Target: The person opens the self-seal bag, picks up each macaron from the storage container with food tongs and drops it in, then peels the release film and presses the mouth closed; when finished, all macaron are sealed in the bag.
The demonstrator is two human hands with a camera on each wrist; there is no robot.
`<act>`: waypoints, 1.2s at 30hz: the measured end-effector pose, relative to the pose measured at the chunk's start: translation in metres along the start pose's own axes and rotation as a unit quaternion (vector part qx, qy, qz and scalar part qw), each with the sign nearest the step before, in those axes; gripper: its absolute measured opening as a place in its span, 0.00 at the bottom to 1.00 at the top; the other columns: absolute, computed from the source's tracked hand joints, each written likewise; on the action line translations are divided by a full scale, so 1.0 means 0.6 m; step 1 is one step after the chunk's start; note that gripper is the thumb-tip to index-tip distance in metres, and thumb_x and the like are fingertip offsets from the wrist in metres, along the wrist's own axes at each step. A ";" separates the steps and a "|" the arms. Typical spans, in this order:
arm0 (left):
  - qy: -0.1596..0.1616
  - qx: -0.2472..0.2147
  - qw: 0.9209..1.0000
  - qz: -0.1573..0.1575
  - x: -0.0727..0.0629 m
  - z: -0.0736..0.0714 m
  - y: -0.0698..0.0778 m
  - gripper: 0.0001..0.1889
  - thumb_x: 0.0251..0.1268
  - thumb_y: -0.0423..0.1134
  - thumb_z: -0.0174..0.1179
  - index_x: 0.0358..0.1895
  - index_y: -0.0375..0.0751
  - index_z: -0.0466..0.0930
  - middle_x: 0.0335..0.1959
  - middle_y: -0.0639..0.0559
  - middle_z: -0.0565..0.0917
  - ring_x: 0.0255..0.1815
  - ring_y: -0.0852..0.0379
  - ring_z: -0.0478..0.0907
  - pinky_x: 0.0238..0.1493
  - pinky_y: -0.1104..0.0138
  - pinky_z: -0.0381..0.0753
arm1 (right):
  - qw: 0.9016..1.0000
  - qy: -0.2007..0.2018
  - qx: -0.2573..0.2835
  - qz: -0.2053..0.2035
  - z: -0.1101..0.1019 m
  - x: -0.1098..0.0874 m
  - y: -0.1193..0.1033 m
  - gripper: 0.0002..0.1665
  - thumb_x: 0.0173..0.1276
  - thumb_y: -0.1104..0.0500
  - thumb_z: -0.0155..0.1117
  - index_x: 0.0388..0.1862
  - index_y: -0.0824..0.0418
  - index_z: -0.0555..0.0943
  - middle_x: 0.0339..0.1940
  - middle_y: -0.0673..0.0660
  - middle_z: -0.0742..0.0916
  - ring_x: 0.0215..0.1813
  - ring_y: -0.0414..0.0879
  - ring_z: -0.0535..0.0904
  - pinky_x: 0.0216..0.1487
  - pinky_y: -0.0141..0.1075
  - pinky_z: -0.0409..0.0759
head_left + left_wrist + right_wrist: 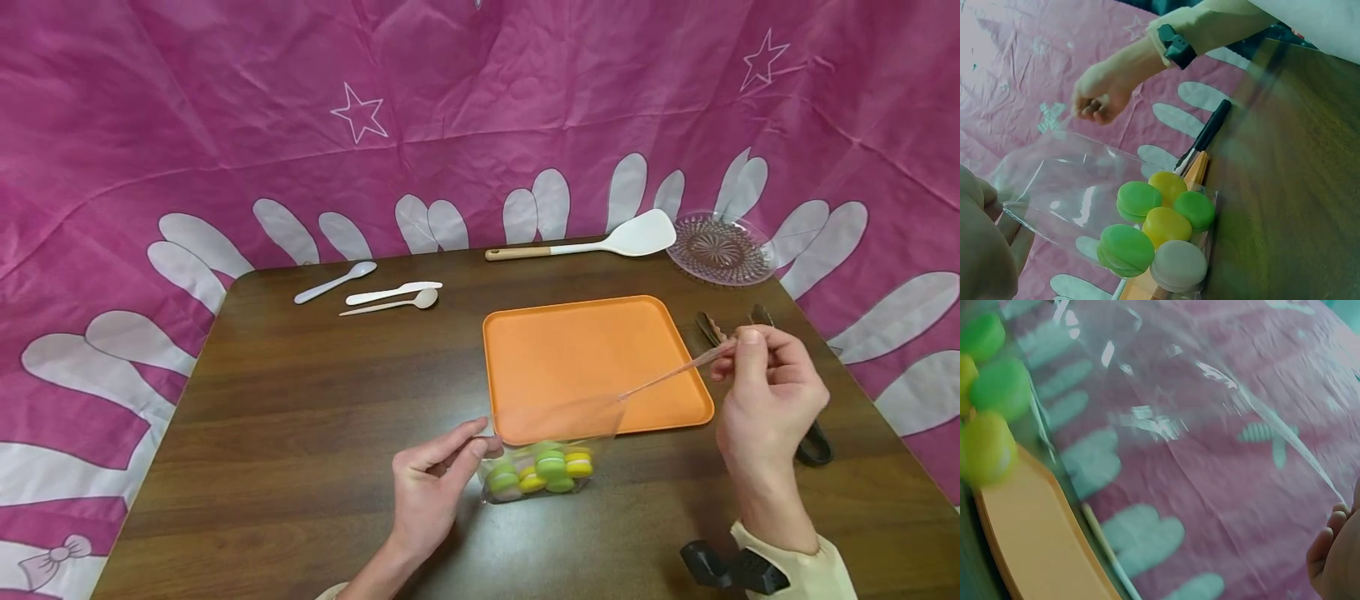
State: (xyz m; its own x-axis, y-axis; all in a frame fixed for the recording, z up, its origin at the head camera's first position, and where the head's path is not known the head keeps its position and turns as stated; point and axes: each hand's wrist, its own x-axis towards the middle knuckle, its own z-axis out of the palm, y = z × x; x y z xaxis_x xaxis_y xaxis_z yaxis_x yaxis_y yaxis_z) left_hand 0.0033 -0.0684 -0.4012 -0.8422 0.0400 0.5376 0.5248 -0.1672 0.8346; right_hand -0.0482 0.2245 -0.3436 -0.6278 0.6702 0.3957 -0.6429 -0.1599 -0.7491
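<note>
A clear plastic bag (1079,194) holds several macarons (553,468) in green, yellow and a pale colour, gathered at its bottom. In the head view it hangs low over the table, in front of the orange tray (585,358). My left hand (438,483) pinches the bag's left upper edge between thumb and fingers. Up to the right, my right hand (772,400) pinches the end of a thin, see-through strip (675,371) that stretches taut from the bag's other upper side. Its curled fingers (1319,550) also show at the edge of the right wrist view.
Dark-handled tongs (813,446) lie partly behind my right hand. A white spatula (637,236) and a clear patterned plate (722,250) are at the back right. Back left lie a white spoon (337,282), a white knife (393,293) and a wooden spoon (423,298).
</note>
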 end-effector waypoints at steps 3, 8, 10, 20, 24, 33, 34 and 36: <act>-0.004 -0.003 1.000 0.004 0.002 -0.001 -0.001 0.14 0.63 0.16 0.59 0.50 0.25 0.84 0.32 0.33 0.87 0.36 0.53 0.88 0.41 0.65 0.84 | 0.999 0.037 0.006 -0.003 -0.024 0.024 -0.003 0.09 0.68 0.72 0.63 0.32 0.81 0.77 0.20 0.64 0.80 0.16 0.46 0.75 0.19 0.28 0.77; -0.003 -0.004 1.000 0.004 0.002 -0.003 -0.002 0.14 0.63 0.16 0.58 0.50 0.24 0.84 0.32 0.34 0.87 0.36 0.54 0.88 0.40 0.66 0.84 | 0.998 0.058 -0.037 0.001 -0.073 0.061 -0.001 0.09 0.68 0.72 0.62 0.30 0.80 0.77 0.18 0.63 0.81 0.13 0.45 0.75 0.15 0.27 0.74; -0.001 -0.003 1.000 0.001 0.001 -0.003 -0.003 0.13 0.63 0.16 0.58 0.50 0.25 0.84 0.32 0.34 0.87 0.36 0.54 0.88 0.40 0.66 0.84 | 0.995 0.052 -0.087 0.021 -0.099 0.070 0.007 0.07 0.68 0.72 0.62 0.30 0.77 0.80 0.18 0.60 0.83 0.14 0.42 0.77 0.15 0.25 0.73; -0.004 -0.006 1.000 -0.001 0.000 -0.003 -0.003 0.14 0.63 0.15 0.58 0.50 0.23 0.83 0.32 0.33 0.87 0.36 0.55 0.88 0.40 0.67 0.84 | 0.844 -0.060 -0.532 0.026 -0.230 0.082 0.073 0.09 0.69 0.62 0.63 0.38 0.67 0.86 0.18 0.22 0.76 0.20 0.17 0.72 0.29 0.16 0.66; -0.005 -0.013 1.000 0.015 0.000 -0.004 -0.005 0.17 0.62 0.13 0.57 0.52 0.26 0.84 0.33 0.33 0.87 0.37 0.54 0.88 0.41 0.66 0.84 | 0.812 -0.110 -0.573 -0.020 -0.241 0.091 0.085 0.12 0.67 0.63 0.63 0.43 0.71 0.86 0.20 0.27 0.78 0.25 0.11 0.65 0.45 0.35 0.67; -0.011 -0.013 1.000 0.023 -0.001 -0.005 -0.007 0.17 0.62 0.13 0.57 0.52 0.24 0.83 0.32 0.31 0.86 0.37 0.54 0.88 0.40 0.69 0.83 | 0.782 -0.151 -0.598 -0.084 -0.240 0.087 0.097 0.15 0.66 0.68 0.59 0.48 0.74 0.84 0.46 0.74 0.84 0.48 0.72 0.77 0.50 0.61 0.67; -0.011 -0.013 1.000 0.022 -0.001 -0.005 -0.007 0.16 0.62 0.13 0.57 0.52 0.24 0.83 0.32 0.31 0.86 0.37 0.54 0.88 0.40 0.69 0.83 | 0.779 -0.150 -0.604 -0.077 -0.238 0.086 0.099 0.15 0.66 0.67 0.58 0.49 0.74 0.84 0.48 0.73 0.84 0.50 0.72 0.76 0.51 0.61 0.67; -0.009 -0.013 1.000 0.020 -0.003 -0.007 -0.008 0.17 0.62 0.13 0.57 0.53 0.24 0.82 0.32 0.31 0.86 0.38 0.54 0.88 0.41 0.68 0.83 | 0.777 -0.151 -0.605 -0.082 -0.232 0.084 0.104 0.15 0.67 0.67 0.59 0.49 0.73 0.84 0.49 0.72 0.84 0.50 0.72 0.76 0.51 0.61 0.68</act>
State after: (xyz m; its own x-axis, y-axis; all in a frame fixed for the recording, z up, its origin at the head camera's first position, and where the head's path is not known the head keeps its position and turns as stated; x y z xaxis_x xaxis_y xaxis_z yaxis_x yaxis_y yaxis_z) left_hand 0.0016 -0.0717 -0.4064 -0.8179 0.0503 0.5732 0.5551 -0.1937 0.8089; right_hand -0.0588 0.3491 -0.4441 -0.7726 0.3796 0.5088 0.0437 0.8314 -0.5539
